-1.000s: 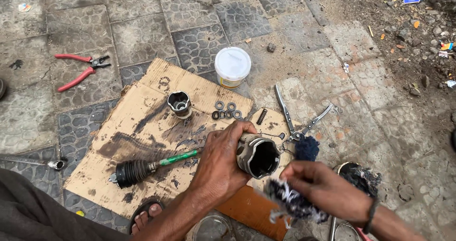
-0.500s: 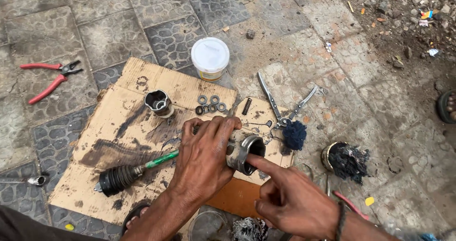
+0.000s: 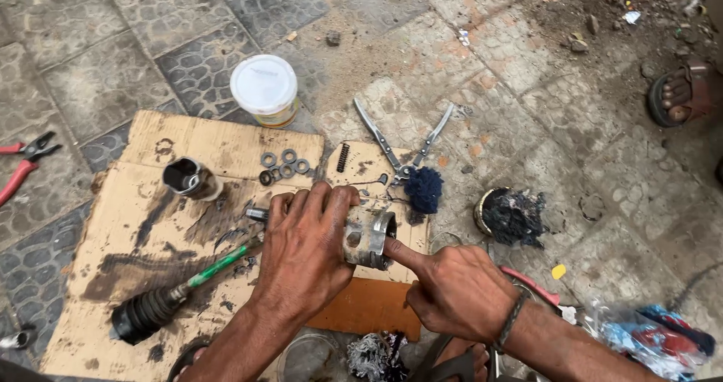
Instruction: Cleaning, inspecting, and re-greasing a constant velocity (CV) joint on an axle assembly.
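Over stained cardboard [image 3: 173, 201], two hands [image 3: 305, 250] [image 3: 456, 291] grip one metal housing [image 3: 369, 235].

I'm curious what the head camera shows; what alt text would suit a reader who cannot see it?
A person's left hand grips a greasy metal cup-shaped joint housing over stained cardboard, while the right hand pokes a finger into its open end. Washers, pliers and a white-lidded tub lie nearby.

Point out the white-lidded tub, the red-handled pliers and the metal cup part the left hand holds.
White-lidded tub [image 3: 263, 84], head view, middle of the lid.
Red-handled pliers [image 3: 22, 163], head view, near the pivot.
Metal cup part [image 3: 370, 236], head view, outer wall by the rim.
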